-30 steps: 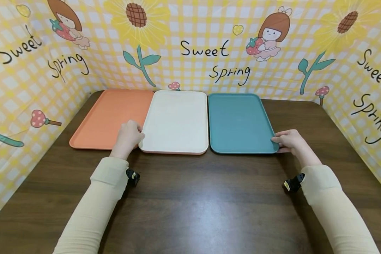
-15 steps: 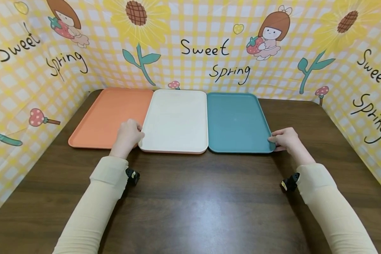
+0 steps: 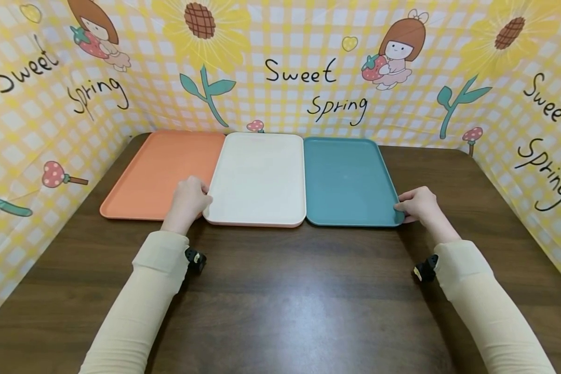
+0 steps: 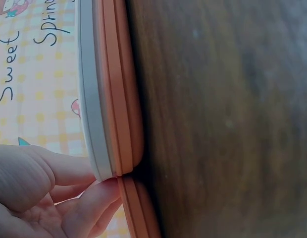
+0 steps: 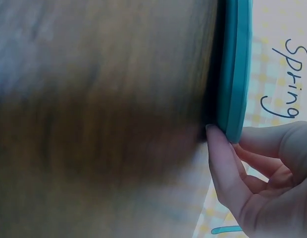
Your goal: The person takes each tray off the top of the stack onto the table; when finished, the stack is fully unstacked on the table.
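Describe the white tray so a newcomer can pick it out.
On the dark wooden table, in front of the yellow-checked cloth, the white tray lies between an orange tray, left, and a teal tray, right. The left hand grips its near-left corner. It alone is white, and a second orange tray shows beneath it.

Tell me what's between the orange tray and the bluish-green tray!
The white tray lies between the orange tray and the bluish-green tray, as the head view shows. In the left wrist view, an orange rim shows beneath the white one.
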`<state>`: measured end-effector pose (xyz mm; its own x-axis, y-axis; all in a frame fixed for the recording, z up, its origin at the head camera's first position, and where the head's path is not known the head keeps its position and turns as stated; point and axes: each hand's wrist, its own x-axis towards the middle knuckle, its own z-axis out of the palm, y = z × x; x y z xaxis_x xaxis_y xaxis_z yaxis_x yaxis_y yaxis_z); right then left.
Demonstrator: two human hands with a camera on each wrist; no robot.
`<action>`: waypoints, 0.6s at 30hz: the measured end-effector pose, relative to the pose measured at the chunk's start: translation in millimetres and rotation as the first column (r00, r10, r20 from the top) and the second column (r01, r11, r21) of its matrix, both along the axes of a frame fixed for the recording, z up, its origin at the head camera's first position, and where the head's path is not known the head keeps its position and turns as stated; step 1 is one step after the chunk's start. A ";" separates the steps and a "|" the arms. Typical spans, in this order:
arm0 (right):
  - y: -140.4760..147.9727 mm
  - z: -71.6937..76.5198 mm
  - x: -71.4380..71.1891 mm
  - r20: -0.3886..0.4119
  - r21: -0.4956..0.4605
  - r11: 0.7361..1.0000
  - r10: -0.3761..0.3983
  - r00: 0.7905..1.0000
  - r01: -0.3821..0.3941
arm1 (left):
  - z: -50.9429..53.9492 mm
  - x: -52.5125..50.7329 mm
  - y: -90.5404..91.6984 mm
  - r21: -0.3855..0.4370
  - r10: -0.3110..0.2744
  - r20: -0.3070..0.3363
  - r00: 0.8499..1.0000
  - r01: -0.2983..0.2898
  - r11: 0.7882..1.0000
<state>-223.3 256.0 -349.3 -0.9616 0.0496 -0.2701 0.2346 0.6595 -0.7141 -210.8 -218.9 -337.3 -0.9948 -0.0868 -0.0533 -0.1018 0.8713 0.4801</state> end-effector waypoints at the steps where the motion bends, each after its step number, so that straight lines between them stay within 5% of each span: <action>1: -0.4 0.1 0.2 -0.011 0.011 1.000 0.004 1.000 -0.004 | -0.1 -0.1 0.0 0.002 0.000 -0.001 1.000 0.000 1.000; 11: -2.1 1.5 0.9 -0.066 0.121 0.992 0.053 0.996 -0.045 | 1.5 1.6 0.6 0.000 -0.001 0.002 1.000 0.001 1.000; 18: -6.1 4.1 0.0 -0.065 0.246 0.959 0.159 0.985 -0.138 | -0.6 1.1 -0.3 -0.012 -0.011 -0.014 1.000 0.011 1.000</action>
